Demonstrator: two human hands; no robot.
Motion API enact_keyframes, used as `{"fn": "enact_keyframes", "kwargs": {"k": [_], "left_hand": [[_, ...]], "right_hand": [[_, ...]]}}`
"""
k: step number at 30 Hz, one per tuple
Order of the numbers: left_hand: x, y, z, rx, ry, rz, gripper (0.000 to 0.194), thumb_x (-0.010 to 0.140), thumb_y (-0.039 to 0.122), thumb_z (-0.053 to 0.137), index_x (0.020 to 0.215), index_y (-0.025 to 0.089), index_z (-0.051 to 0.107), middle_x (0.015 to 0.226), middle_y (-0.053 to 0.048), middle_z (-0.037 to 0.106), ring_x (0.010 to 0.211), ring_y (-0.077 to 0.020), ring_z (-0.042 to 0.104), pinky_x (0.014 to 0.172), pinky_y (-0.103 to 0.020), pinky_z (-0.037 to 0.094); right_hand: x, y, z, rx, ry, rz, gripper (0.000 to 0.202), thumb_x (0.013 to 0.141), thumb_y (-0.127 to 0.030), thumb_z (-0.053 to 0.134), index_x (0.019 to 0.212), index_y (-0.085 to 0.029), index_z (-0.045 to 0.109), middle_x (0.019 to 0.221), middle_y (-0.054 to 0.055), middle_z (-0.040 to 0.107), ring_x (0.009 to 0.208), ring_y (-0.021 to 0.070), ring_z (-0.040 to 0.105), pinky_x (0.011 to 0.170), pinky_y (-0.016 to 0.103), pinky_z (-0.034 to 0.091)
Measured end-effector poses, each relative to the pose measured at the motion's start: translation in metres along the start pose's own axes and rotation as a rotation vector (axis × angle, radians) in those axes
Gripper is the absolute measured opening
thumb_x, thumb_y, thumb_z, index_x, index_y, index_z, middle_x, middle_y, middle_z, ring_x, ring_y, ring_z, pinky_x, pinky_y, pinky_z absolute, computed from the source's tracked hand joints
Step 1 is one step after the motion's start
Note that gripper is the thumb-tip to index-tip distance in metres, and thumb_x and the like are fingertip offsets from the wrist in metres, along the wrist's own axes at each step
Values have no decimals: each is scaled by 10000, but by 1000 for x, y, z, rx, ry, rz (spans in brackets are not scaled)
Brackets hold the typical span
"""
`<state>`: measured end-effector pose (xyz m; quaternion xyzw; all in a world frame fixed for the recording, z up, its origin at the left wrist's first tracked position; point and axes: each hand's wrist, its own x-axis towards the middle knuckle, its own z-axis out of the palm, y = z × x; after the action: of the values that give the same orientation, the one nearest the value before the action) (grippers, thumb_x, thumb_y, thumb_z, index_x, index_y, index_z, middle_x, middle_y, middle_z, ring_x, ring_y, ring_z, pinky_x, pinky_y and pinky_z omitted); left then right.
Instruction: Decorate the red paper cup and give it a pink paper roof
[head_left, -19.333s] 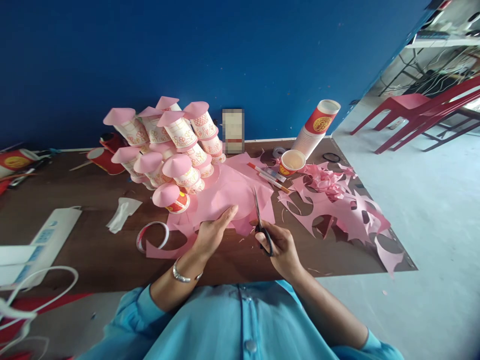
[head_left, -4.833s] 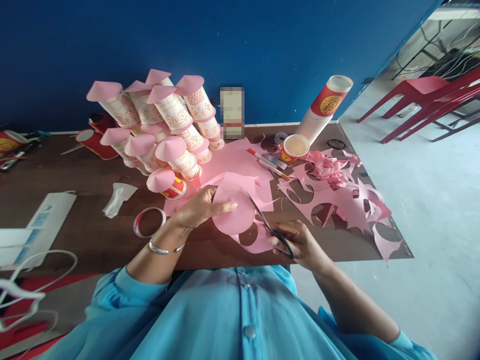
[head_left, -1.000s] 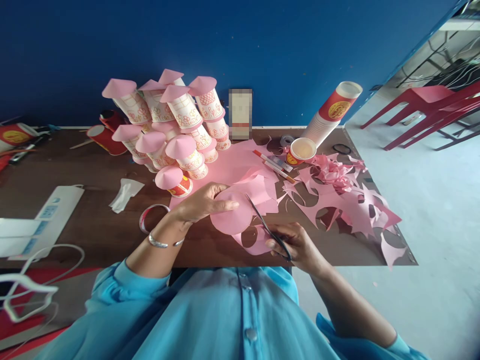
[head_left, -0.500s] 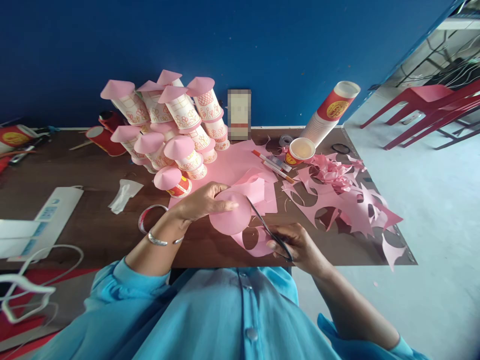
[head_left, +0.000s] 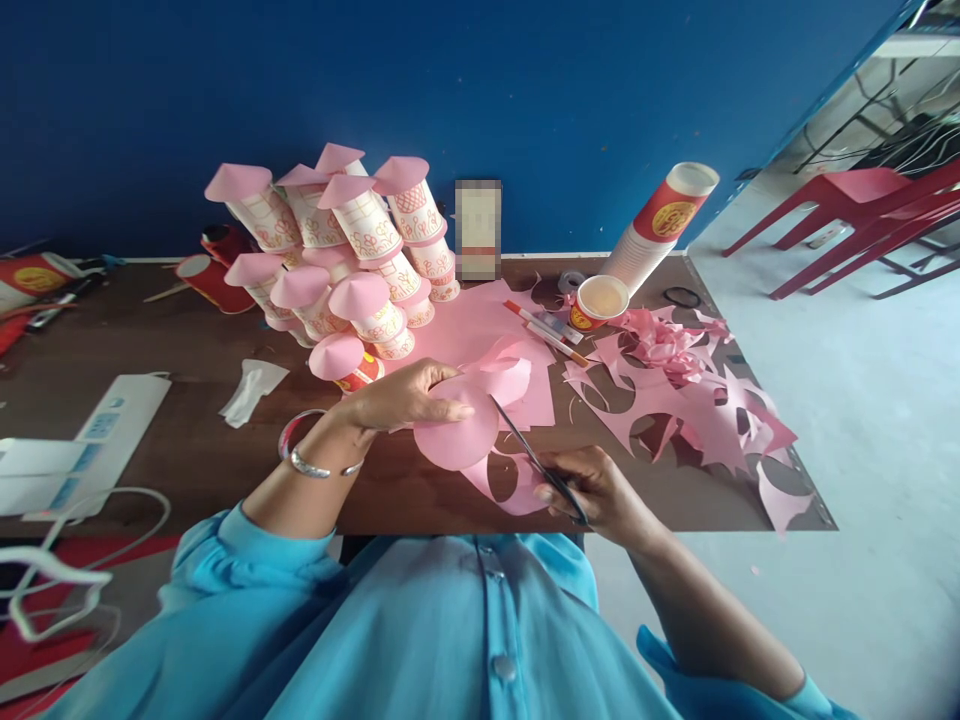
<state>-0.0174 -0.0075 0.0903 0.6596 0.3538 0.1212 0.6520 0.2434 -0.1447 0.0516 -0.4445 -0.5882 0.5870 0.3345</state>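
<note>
My left hand point(head_left: 420, 395) pinches a round pink paper piece point(head_left: 456, 435) with the thumb on top, above the front of the table. A curled flap of pink paper point(head_left: 506, 375) rises behind the disc. In my right hand point(head_left: 589, 485) is a pair of black-handled scissors point(head_left: 536, 455), its blades pointing up and left to the disc's right edge. From the disc, a looped pink offcut point(head_left: 517, 490) hangs down beside the right fingers. Under this work lies a larger sheet of pink paper point(head_left: 480, 310).
Paper cup towers with pink cone tops point(head_left: 360, 230) stand at the back left. A tall cup stack point(head_left: 660, 225) and a single cup point(head_left: 600, 300) stand back right. Pink scraps point(head_left: 697, 410) cover the right side. Markers point(head_left: 547, 330) lie mid-table; a white box point(head_left: 90, 450) lies left.
My left hand and the pink disc have shifted slightly left, widening the space between disc and blades a little. The right hand with the scissors stays almost in place.
</note>
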Motion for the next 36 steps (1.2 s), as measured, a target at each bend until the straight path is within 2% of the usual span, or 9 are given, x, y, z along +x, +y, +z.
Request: {"fn": "enact_keyframes", "kwargs": {"k": [4,9,16,20,23,27,32,36], "left_hand": [[1,-2,-2,38,-24,-5,333,780,472,798,885,157,792,801,-42,733,694,-170,625,644,-274,505],[2,-2,-4,96,-72,-1,356,812,478,774,936,144,778,830,-34,722,726,-162,623,664,-266,504],[1,-2,-10,129,-114,13,353,861,459,756,1026,149,778,828,-28,707,711,-139,584,648,-244,481],[0,-1,-11,101,-107,8,310,849,450,775,919,148,785,744,-12,675,652,-123,543,596,-235,441],[-2,1,-6,26,-42,34,301,826,452,806,873,154,795,812,-34,740,735,-159,624,691,-269,514],[-6,-1,4,-99,108,53,344,807,467,840,971,165,831,923,-63,808,914,-230,718,862,-333,571],[-8,-13,15,-281,255,36,476,741,483,902,1076,151,835,1006,-94,829,991,-269,750,900,-362,593],[-9,-22,18,-298,302,71,417,809,456,872,1115,175,837,1050,-74,841,1020,-255,757,962,-361,581]], "right_hand": [[0,-2,0,27,-29,34,551,916,-664,709,691,-185,558,535,-47,463,485,65,301,427,220,257],[4,-1,-2,18,-37,-31,489,930,-556,734,679,-197,516,549,-61,438,502,63,292,441,212,264],[5,5,-3,11,-50,-24,397,964,-492,719,754,-184,582,570,-63,456,509,64,333,474,212,296],[6,3,0,7,-27,-50,411,973,-509,698,746,-188,576,560,-64,447,505,65,324,470,217,289],[6,1,0,-5,-7,-60,477,967,-532,700,681,-200,511,551,-61,438,500,62,325,462,223,266],[5,1,1,-9,20,-27,537,942,-596,710,652,-200,493,543,-53,439,496,66,359,459,227,264],[7,2,8,22,55,3,559,900,-605,757,636,-203,474,548,-51,426,489,72,397,458,228,276],[8,6,15,69,66,43,575,878,-626,778,646,-204,464,563,-52,419,499,76,410,467,230,288]]}}
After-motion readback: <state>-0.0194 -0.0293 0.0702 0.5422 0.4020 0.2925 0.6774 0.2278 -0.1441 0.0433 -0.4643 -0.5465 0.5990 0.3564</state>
